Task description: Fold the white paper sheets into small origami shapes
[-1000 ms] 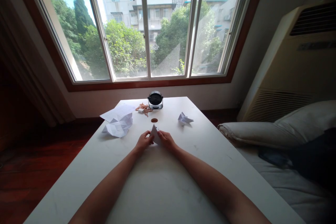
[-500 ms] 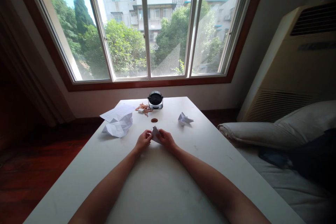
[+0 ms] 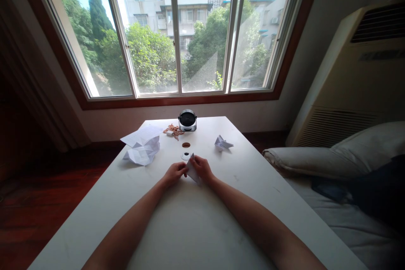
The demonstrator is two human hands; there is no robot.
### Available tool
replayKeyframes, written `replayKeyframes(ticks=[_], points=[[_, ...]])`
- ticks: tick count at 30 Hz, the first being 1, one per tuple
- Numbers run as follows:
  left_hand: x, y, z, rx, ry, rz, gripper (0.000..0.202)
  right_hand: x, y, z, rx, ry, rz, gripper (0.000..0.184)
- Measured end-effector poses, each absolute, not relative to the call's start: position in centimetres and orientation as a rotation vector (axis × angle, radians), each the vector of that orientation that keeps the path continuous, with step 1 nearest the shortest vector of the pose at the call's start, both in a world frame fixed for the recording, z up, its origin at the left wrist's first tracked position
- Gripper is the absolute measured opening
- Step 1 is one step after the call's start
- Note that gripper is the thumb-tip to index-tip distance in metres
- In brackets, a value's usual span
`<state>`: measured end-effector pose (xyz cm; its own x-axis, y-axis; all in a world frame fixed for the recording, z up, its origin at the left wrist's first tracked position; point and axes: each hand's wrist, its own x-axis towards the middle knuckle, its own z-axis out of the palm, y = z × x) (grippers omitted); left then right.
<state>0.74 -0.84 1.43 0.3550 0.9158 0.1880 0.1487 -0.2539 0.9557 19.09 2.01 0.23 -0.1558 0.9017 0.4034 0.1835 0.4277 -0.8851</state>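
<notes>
A small piece of folded white paper [image 3: 193, 171] is held between both hands above the white table [image 3: 186, 219]. My left hand [image 3: 175, 173] pinches its left edge. My right hand [image 3: 203, 168] grips it from the right, with the thumb on its upper part. The paper stands tilted, one corner pointing up and another down. Just beyond it lies a round white disc with a dark centre [image 3: 186, 156]. A folded paper figure [image 3: 223, 143] with pointed ends sits to the right, apart from my hands.
Creased white sheets [image 3: 142, 152] lie at the table's left edge. A round black device on a stand [image 3: 187, 120] stands at the far end, beside a coiled orange-brown cord [image 3: 173, 131]. The table has a cable hole [image 3: 186, 145]. A padded sofa [image 3: 303, 160] is on the right.
The folded paper has turned in my hands and come slightly right and nearer. My left hand has moved a little right and down, and the round disc behind now shows.
</notes>
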Motion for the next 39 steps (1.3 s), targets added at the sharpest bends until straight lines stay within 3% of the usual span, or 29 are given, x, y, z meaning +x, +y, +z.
replayKeyframes(ticks=[25,39], points=[[0.76,-0.87,1.70,1.545,0.905,1.043,0.041,19.07,2.42,0.26,-0.817,-1.576,1.067,0.035],[0.23,-0.62,1.60,1.638,0.882,0.934,0.043,18.80,2.97,-0.29,-0.876,-1.476,1.145,0.051]])
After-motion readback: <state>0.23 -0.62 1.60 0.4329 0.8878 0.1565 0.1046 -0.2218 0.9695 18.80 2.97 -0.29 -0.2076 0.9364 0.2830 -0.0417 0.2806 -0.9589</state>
